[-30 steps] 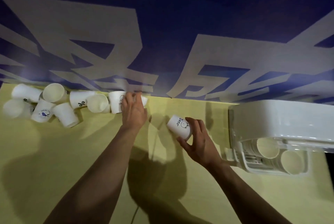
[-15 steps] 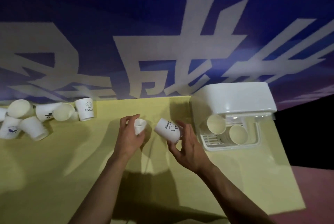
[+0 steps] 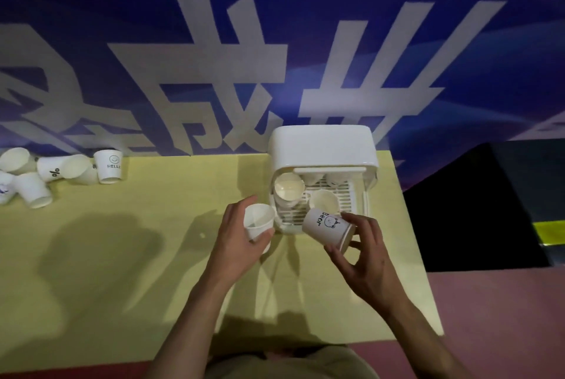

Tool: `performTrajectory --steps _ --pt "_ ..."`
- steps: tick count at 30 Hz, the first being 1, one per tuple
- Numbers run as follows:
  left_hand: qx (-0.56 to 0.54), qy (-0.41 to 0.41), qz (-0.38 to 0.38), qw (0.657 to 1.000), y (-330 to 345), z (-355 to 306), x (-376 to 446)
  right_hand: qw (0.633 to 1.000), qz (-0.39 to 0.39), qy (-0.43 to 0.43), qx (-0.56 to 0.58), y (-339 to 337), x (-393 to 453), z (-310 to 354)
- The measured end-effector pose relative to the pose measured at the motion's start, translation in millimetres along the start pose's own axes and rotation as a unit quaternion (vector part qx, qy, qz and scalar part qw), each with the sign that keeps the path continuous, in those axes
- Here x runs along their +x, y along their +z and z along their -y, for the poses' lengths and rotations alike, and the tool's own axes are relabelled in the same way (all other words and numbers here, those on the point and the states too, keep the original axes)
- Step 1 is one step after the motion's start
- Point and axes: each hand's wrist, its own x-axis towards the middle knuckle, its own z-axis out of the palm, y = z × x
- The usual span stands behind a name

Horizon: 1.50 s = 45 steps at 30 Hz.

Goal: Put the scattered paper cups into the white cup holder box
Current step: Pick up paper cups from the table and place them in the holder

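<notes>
Now right hand grips "Beer" cup, left hand grips plain cup

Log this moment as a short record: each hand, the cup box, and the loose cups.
left hand: holds a plain paper cup, mouth up
right hand: holds the Beer cup, tilted, at the box front
cup holder box: white, lid raised, cups inside
loose cups: pile at the table's far left, HELLO cup upright
table: yellow
</notes>
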Motion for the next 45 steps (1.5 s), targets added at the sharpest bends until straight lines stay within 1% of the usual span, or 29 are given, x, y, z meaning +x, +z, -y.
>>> performTrajectory --steps 4,7,11,14,19,27,31,34,39,42,45 --pt "-0.019 0.023 0.012 0.999 51.5 -31.6 -19.7 0.999 -0.028 0.007 -0.019 -41.7 -8.5 -43.4" --pt "-0.018 0.034 0.006 0.999 93.7 -50.2 -29.3 0.999 -0.03 -0.002 -0.043 -63.9 -5.2 -75.2" --pt "0.041 0.032 0.031 0.998 136.0 -65.5 -36.3 0.997 -0.013 -0.015 -0.081 -72.9 13.4 -103.4" --pt "0.067 0.012 0.038 0.997 155.4 -72.7 -36.3 0.995 0.005 -0.04 -0.086 -71.4 32.1 -121.6" --pt "0.074 0.014 0.046 0.996 167.2 -77.8 -31.5 0.987 0.06 -0.056 -0.135 -61.7 59.8 -141.7" --pt "0.078 0.05 -0.021 0.995 160.6 -85.2 -13.1 0.964 0.134 -0.093 -0.21 -32.2 96.8 -159.1" --pt "0.072 0.056 -0.033 0.995 162.7 -92.8 -4.5 0.953 0.15 -0.085 -0.251 -20.0 109.3 -170.9" --pt "0.064 0.068 -0.037 0.995 165.8 -100.6 3.7 0.95 0.154 -0.089 -0.256 -17.7 115.4 -177.1" --pt "0.065 0.095 -0.018 0.993 179.4 -117.4 16.1 0.959 0.162 -0.091 -0.214 -27.8 111.1 -183.4" --pt "0.075 0.103 -0.004 0.992 191.7 -124.6 24.3 0.972 0.131 -0.095 -0.172 -45.2 95.8 -188.6" --pt "0.098 0.098 0.006 0.99 205.4 -126.7 33.0 0.978 0.095 -0.083 -0.165 -65.1 78.0 -191.1"
